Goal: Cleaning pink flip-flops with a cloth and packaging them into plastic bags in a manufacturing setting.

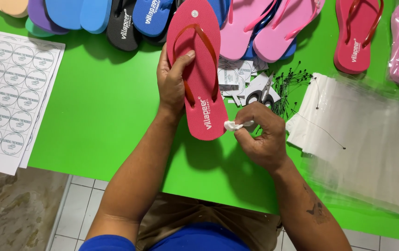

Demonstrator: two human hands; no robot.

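My left hand [171, 81] grips a red flip-flop [199, 69] by its left edge, thumb pressed across the strap, sole facing up above the green table [102, 111]. My right hand [262, 135] pinches a small white crumpled piece [233, 125] right at the sandal's heel end. The fingers of that hand are closed on the piece.
A sheet of round white stickers [9, 93] lies at the left. Flip-flops in blue, black, pink and purple [129, 18] crowd the far edge, another red one [355, 37] at the right. Clear plastic bags [367, 135], black tag pins [288, 86], cut labels and scissors [260, 95] sit right of centre.
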